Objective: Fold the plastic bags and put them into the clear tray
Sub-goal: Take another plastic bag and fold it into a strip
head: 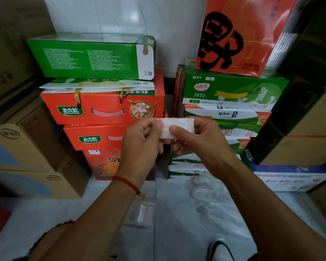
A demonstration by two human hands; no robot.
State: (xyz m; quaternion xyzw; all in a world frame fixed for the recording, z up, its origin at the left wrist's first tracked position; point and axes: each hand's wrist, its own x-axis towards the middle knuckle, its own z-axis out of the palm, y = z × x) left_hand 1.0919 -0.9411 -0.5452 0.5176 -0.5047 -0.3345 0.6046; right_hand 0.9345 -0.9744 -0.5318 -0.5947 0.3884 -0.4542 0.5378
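Note:
A folded white plastic bag [179, 123], a small flat strip, is held up at chest height between both hands. My left hand [141, 140] pinches its left end with curled fingers. My right hand [198, 138] pinches its right part, thumb laid across the front. Below on the pale floor lies the clear tray [139, 213] with two folded bags inside, partly hidden by my left forearm. To its right lies a loose pile of clear plastic bags [209, 194].
Stacked cartons wall the space: orange boxes [102, 110] and a green box [90, 57] ahead left, green and white milk cartons [231, 91] ahead right, brown cardboard boxes [26, 147] at the left, dark boxes at the right. A shoe [220, 251] shows at the bottom.

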